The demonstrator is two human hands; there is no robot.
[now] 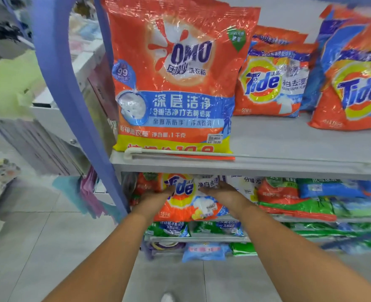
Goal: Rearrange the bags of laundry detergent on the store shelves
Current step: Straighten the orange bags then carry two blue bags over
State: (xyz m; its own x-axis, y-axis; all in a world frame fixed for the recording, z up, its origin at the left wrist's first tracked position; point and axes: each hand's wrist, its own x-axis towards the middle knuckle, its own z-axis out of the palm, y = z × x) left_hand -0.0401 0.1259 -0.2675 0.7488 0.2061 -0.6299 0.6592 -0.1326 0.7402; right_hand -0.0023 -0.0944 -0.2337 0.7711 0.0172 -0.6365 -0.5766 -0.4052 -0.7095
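**Hands on a Tide bag, second shelf down**

Detergent bags across four shelf levels. Left hand [158, 194] and right hand [218, 190] reaching in under the upper shelf [289, 164], laid against the face of an orange Tide bag [183, 199], one on each side of the logo. Fingers extended forward and partly hidden beneath the shelf lip; spread flat rather than pinching, as far as can be told, though fingertip contact cannot be confirmed. Probably a two-sided hold because the bag is soft, slumps, and would fold if taken by one corner.

Bag leaning back at the left end of the second shelf, its bottom edge overhanging the front slightly. Likely being pushed upright and back, or drawn out; cannot tell which.

Above, a large OMO bag [173, 77] standing upright against a low rail at the shelf front, presumably kept from sliding off by it. Two more Tide bags, the middle one [274, 79] and the right one [354, 83], propped leaning back, labels outward. Green and blue bags [311, 203] lying flat in stacks beside the hands. Small blue packet [204, 251] hanging over the lowest shelf edge, at risk of dropping.
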